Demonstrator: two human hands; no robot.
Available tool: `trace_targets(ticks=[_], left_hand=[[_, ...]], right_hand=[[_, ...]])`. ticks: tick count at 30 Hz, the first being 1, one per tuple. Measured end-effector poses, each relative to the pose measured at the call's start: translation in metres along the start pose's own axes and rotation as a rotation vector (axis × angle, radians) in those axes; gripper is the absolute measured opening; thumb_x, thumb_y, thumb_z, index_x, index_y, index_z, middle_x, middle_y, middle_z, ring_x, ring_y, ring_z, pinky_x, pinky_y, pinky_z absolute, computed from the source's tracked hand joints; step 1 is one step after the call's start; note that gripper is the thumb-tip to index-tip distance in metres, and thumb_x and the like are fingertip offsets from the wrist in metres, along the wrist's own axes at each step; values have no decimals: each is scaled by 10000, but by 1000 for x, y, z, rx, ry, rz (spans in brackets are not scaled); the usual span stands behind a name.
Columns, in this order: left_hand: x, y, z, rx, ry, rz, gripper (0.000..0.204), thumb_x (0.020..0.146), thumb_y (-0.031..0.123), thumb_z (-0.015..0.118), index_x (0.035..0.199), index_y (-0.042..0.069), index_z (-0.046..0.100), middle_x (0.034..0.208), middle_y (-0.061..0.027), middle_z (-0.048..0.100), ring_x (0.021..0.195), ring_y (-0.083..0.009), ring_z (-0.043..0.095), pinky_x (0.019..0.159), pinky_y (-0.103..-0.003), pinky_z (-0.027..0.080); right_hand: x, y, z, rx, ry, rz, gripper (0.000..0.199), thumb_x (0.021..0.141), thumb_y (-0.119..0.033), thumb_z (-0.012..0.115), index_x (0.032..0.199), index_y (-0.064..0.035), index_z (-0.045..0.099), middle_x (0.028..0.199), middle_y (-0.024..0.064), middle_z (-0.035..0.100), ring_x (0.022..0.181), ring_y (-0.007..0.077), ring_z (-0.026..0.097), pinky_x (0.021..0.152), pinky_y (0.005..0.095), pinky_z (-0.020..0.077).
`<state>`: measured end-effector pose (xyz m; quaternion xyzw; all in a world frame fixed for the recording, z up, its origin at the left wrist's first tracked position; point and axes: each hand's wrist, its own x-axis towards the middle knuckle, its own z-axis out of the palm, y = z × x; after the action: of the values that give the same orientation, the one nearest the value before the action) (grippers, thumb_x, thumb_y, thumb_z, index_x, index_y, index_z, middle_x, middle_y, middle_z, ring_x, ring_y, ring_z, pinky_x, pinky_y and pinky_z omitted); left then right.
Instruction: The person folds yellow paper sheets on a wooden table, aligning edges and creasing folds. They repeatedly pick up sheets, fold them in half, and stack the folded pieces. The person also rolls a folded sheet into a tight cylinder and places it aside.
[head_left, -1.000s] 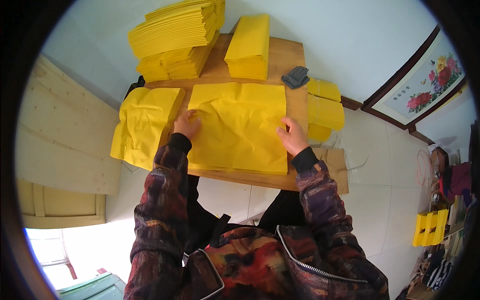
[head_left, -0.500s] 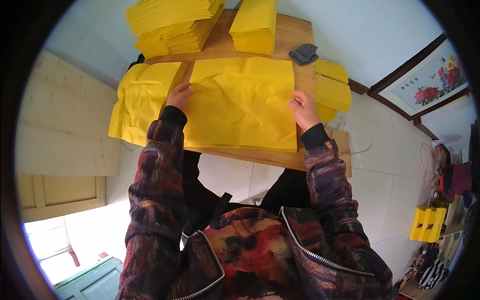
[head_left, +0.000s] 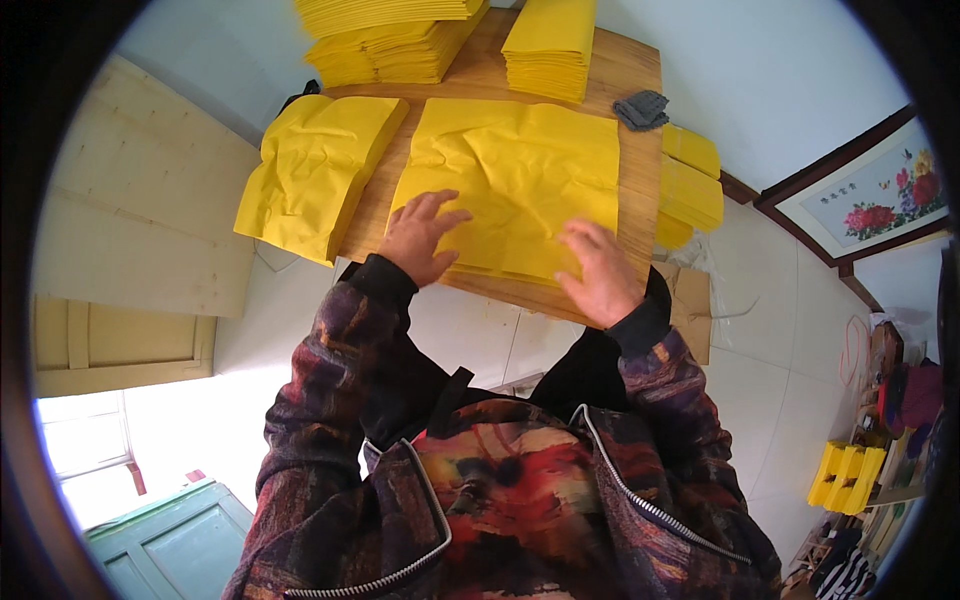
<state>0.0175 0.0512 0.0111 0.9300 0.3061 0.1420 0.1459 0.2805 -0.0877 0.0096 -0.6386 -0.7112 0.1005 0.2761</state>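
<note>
At the yellow sheet (head_left: 520, 165), left hand (head_left: 422, 240) moved inward; right hand (head_left: 602, 275) likewise.

beneath left hand (head_left: 423, 238) and right hand (head_left: 603, 272): wooden table (head_left: 638, 200); beyond them: pale blue wall (head_left: 790, 70); rightward: framed flower picture (head_left: 885, 195), pale tiled floor (head_left: 760, 400); leftward: wooden board (head_left: 150, 190), cream panel (head_left: 130, 345); leftward, nearer the body: glaring window (head_left: 85, 435), teal panelled surface (head_left: 185, 550)
</note>
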Motion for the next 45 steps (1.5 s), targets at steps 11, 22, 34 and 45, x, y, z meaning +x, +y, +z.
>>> trace_targets(ticks=[11, 22, 34, 45], left_hand=[[-22, 7, 6, 123, -126, -110, 544, 755, 182, 657, 1276, 183, 499, 1384, -75, 399, 1318, -292, 325, 1086, -514, 221], [-26, 2, 17, 101, -38, -124, 483, 763, 222, 677, 1221, 163, 533, 1370, -88, 414, 1305, -289, 342, 1083, -493, 228], [-29, 10, 15, 193, -4, -22, 511, 733, 182, 695, 1220, 172, 542, 1347, -93, 435, 1283, -308, 367, 1061, -499, 271], [-29, 11, 1, 155, -90, -12, 609, 675, 228, 755, 1235, 170, 523, 1280, -83, 482, 1199, -302, 439, 995, -442, 356]], right_hand=[[-6, -7, 13, -139, -65, -13, 426, 746, -64, 650, 1153, -30, 528, 1177, 133, 547, 1102, 320, 511, 930, 389, 430], [-8, 3, 25, -127, 150, -169, 81, 797, -34, 592, 869, -40, 555, 1032, 112, 617, 984, 295, 599, 818, 400, 481], [-12, 4, 23, -122, 90, -138, 116, 786, -50, 624, 887, -35, 569, 1100, 127, 604, 1060, 302, 577, 892, 391, 465], [-21, -22, 8, -240, -125, -28, 459, 693, -246, 749, 1068, -55, 565, 1233, 96, 500, 1165, 293, 468, 922, 425, 428]])
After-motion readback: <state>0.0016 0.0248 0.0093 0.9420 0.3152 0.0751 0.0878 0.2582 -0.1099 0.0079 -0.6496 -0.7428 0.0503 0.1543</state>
